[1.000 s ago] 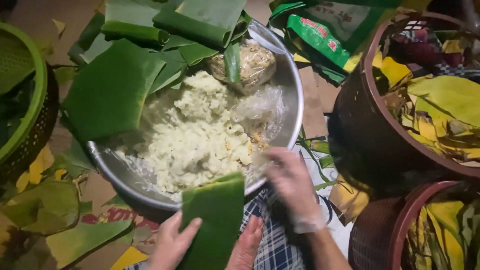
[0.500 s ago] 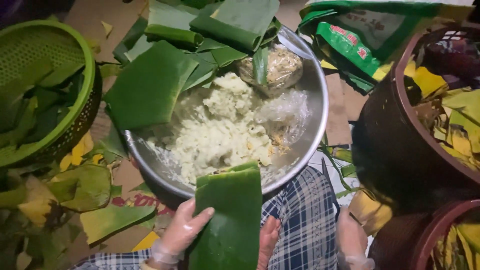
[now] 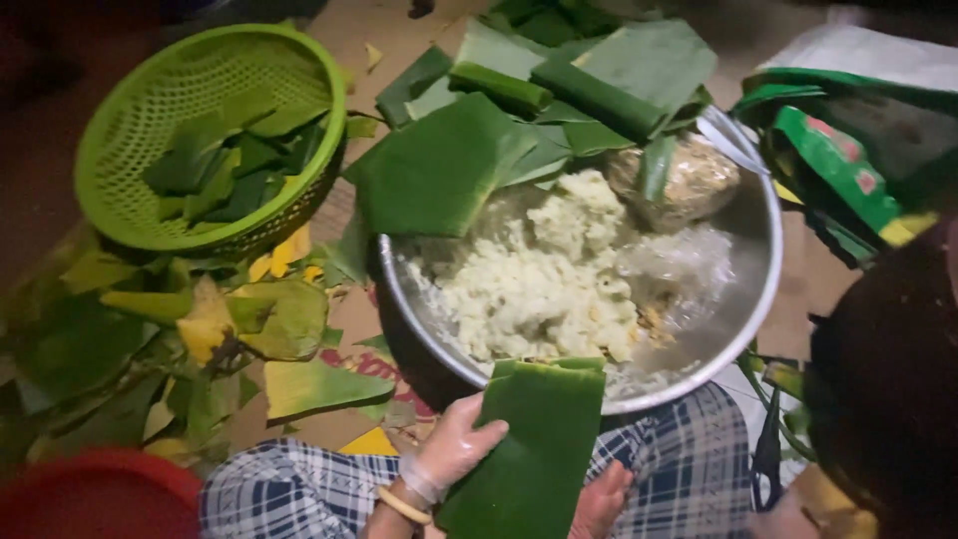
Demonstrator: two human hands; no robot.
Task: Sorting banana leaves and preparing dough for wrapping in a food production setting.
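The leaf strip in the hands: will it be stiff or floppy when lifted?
Probably floppy: the leaf strip looks thin and its top already curls over the bowl rim. It likely creases easily, like the folded leaves nearby. The gloved left hand may slip on its glossy face.

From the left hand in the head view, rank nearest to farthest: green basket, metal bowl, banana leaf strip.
1. Banana leaf strip, held under the left hand.
2. Metal bowl, just above it.
3. Green basket, far upper left.
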